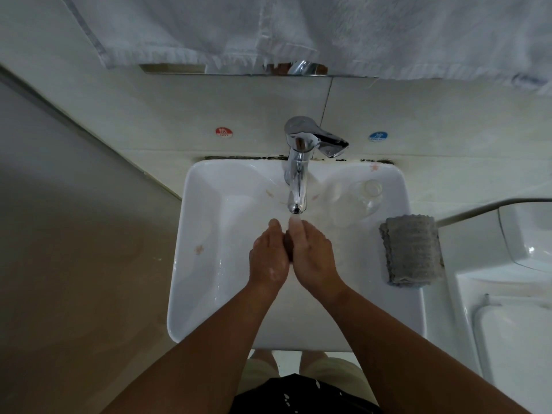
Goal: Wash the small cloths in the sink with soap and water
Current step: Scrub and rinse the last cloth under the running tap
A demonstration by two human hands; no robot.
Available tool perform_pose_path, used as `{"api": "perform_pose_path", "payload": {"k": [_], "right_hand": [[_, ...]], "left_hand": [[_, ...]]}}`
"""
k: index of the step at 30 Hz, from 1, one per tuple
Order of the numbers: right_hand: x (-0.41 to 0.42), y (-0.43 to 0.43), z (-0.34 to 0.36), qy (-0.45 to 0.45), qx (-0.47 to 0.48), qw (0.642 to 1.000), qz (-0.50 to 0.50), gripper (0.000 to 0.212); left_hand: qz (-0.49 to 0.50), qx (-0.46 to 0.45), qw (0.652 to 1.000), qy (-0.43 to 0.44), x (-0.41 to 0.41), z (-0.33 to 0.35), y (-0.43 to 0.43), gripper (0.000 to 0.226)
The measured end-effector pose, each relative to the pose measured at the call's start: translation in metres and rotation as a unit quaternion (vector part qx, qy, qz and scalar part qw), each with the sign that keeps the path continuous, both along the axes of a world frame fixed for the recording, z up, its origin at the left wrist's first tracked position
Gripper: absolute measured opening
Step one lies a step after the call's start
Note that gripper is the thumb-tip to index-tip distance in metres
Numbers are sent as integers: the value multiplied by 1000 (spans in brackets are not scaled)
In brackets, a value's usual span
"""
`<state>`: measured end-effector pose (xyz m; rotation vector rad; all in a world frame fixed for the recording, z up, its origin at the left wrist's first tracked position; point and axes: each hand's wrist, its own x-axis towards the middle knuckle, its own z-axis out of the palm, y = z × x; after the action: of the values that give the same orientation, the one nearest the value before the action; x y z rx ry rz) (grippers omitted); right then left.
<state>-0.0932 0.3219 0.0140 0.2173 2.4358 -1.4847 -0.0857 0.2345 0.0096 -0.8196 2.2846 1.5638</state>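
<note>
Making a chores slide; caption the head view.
Left hand and right hand press a dark thing together under the faucet; a folded grey cloth lies on the sink rim.

Location: bathroom, by the fittings. I stand at a white ceramic sink (191, 204) fixed to a pale tiled wall (149, 115), with a chrome single-lever tap (297, 174) at its back edge. Round stickers on the tiles either side of the tap: red HOT sticker (224, 132), blue COLD sticker (378, 136). A white towel (268, 28) hangs overhead, and a mirror strip (239, 69) shows just below its hem. On the sink rim are a clear glass (363, 194) and a folded grey cloth (412, 249). To my right is a white moulded sanitary fixture (513, 339); I cannot tell what kind.
</note>
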Motion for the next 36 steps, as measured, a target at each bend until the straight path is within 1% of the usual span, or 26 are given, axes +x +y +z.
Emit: {"api": "perform_pose_path", "payload": {"k": [2,3,4,6,7,9,11,13,15,16,17,18,19,20,21,22,23,24,25,26,27,28,30,33,35,36], "right_hand": [[4,3,-7,-26,-90,996,1,24],[5,6,-10,-30,-119,992,14,13],[6,10,-13,-25,-136,990,25,10],[5,13,-14,8,-134,990,32,13],[5,13,-10,25,-111,993,30,12],[3,11,-6,33,-42,998,15,18],[-2,8,-3,1,-13,1000,-9,22],[-6,7,1,-6,29,999,12,26],[-8,7,-1,57,130,986,87,30],[-8,7,-1,99,166,974,118,29],[-8,7,-2,129,188,964,140,30],[-9,8,-3,130,185,965,135,38],[-9,8,-2,115,162,974,112,50],[-9,7,-1,83,130,985,81,58],[-9,5,-1,57,105,991,64,58],[-9,4,-4,38,82,994,54,53],[-8,4,-6,20,51,997,50,44],[-6,4,-11,7,7,999,44,33],[-4,5,-16,-6,-31,999,43,24],[-3,7,-20,-13,-62,997,46,20],[-1,9,-19,-10,-81,995,48,19],[0,10,-19,-3,-79,996,48,17],[0,11,-12,21,-39,998,33,16],[-3,8,-6,5,19,1000,22,23],[-6,6,-8,32,114,990,71,25],[-8,5,-7,48,145,984,90,25]], "left_hand": [[96,131,986,-33,2,0,-3,34],[113,172,978,-26,3,1,-4,20],[111,196,974,-7,5,2,-5,14],[76,194,978,31,6,2,-4,17],[50,164,984,44,7,0,-3,20],[-1,77,995,66,9,-1,0,27],[-33,-5,997,74,9,-1,2,33],[-50,-77,993,78,6,0,2,35],[-80,-134,983,94,6,-2,1,32],[-105,-183,971,112,4,-3,1,26],[-125,-210,962,124,2,-6,1,18],[-157,-238,952,115,1,-7,1,13],[-166,-246,950,100,1,-10,1,14],[-164,-243,953,70,0,-9,2,21],[-124,-189,973,36,0,-7,3,33],[-55,-88,995,4,-1,-2,3,43],[31,25,999,-12,-2,0,3,44],[98,111,989,-20,-1,2,3,37],[129,165,978,-17,-1,5,1,26],[133,192,972,-5,1,7,-2,17],[118,194,974,11,2,7,-4,14],[90,178,980,23,3,6,-5,15],[33,116,992,33,4,0,-5,19],[-6,1,998,60,4,-2,-1,28],[-32,-68,995,69,3,-1,1,33],[-35,-84,994,65,2,1,1,35]]}}
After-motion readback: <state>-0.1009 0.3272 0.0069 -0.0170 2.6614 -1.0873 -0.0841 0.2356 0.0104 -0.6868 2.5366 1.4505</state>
